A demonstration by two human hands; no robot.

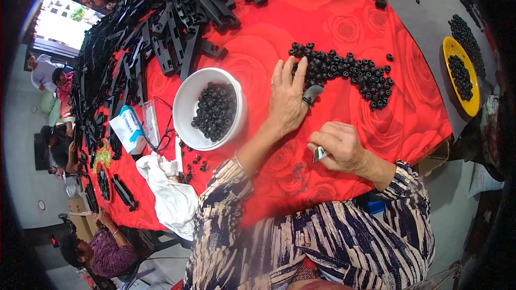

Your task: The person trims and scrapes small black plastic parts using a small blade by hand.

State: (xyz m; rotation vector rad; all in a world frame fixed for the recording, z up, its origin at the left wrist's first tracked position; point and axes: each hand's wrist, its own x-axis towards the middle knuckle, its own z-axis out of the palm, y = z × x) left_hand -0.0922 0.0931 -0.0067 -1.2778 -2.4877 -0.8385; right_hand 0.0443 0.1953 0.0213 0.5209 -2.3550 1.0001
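My left hand (286,96) lies with its fingers stretched and slightly apart at the left end of a loose heap of small black bead-like parts (349,69), fingertips touching the nearest ones. A dark band with a curved grey tip (313,93) is worn on its thumb. My right hand (339,147) is closed, resting over the cloth nearer to me. Out of its fist sticks a short shiny metal blade (319,154); its handle is hidden by the fingers. Left of my left hand stands a white bowl (240,110) holding more black parts (215,111).
Long black plastic strips (177,37) pile up across the far left. A white cloth (171,196), eyeglasses (164,138) and a blue-white box (128,130) lie left of the bowl. A yellow plate (469,106) of black parts is at far right. Co-workers (110,247) sit along the left.
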